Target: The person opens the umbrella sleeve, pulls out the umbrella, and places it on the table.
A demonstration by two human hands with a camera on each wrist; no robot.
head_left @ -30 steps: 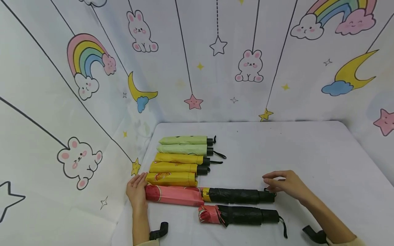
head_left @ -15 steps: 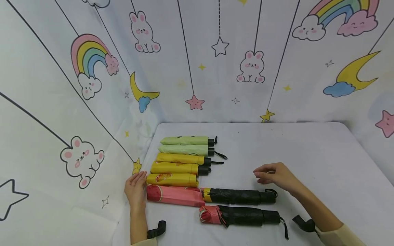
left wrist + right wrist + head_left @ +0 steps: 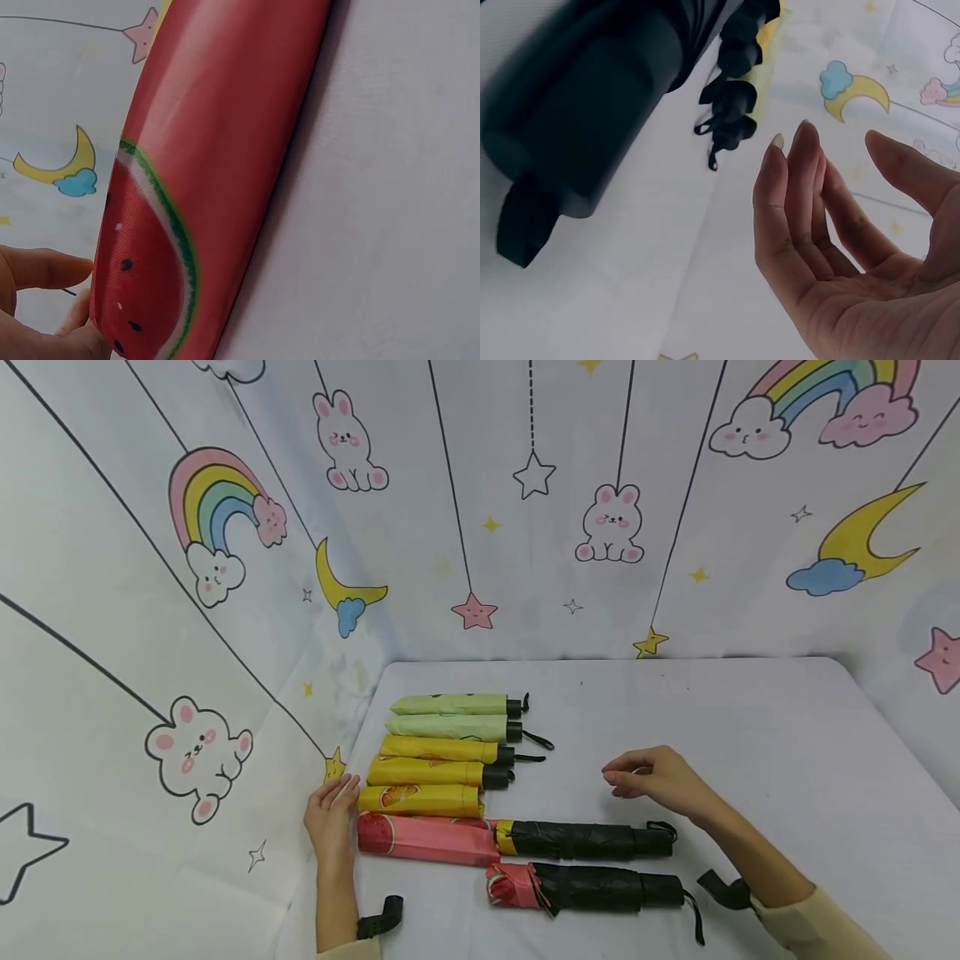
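rt hand [image 3: 660, 778] has shifted l. & fwd since 1 s ago, away from the strap end of the yellow-tipped black umbrella [image 3: 585, 841]; lt hand [image 3: 330, 814] approx same spot.

head view: lt hand is by the l. ends of the pink watermelon-print roll [image 3: 435, 840] & yellow orange-print roll [image 3: 435, 801], fingers fairly straight, not wrapped round either. pink roll lies horiz. on the white table [image 3: 750, 718], rt end meeting the umbrella's yellow tip. rt hand shows just beyond that umbrella, fingers loosely bent, thumb apart, clamped on nothing. pink-tipped black umbrella [image 3: 592, 887] nearer the camera, strap trailing off its handle. 2 yellow umbrellas [image 3: 423, 771] & 2 pale green umbrellas [image 3: 450, 727] lined up beyond the yellow roll.

lt wrist view: pink roll runs diag., watermelon end at bottom; finger & thumb tips right at its l. edge, slightly apart, can't tell if they press it.

rt wrist view: fingers bent up, thumb apart; big black handle [image 3: 585, 120] w/ strap upper l., apart from the hand, can't tell which umbrella's. smaller black handles [image 3: 735, 97] clustered near top.
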